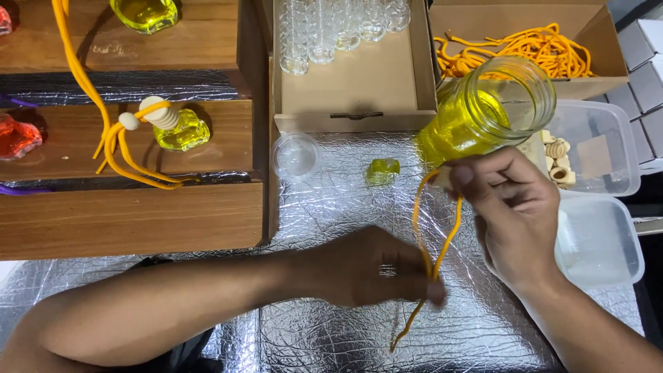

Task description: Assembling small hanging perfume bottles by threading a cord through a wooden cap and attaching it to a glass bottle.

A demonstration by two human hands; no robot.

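My right hand [514, 217] pinches a small wooden cap [443, 177] at the top of an orange cord loop [431, 238]. My left hand [373, 266] grips the same cord lower down, and its loose end [404, 328] hangs toward the foil-covered table [331, 207]. Just behind my right hand stands a large glass jar of yellow liquid [483, 114], tilted. A small bottle with yellow liquid [382, 170] sits uncapped on the foil, with a clear round lid [295, 157] to its left.
Wooden stepped shelves [131, 221] at left hold finished yellow bottles [181, 129] with orange cords and red ones [17, 137]. A cardboard box of empty glass bottles [331, 27], a box of orange cords [532, 48] and plastic tubs with wooden caps [559, 159] stand behind and right.
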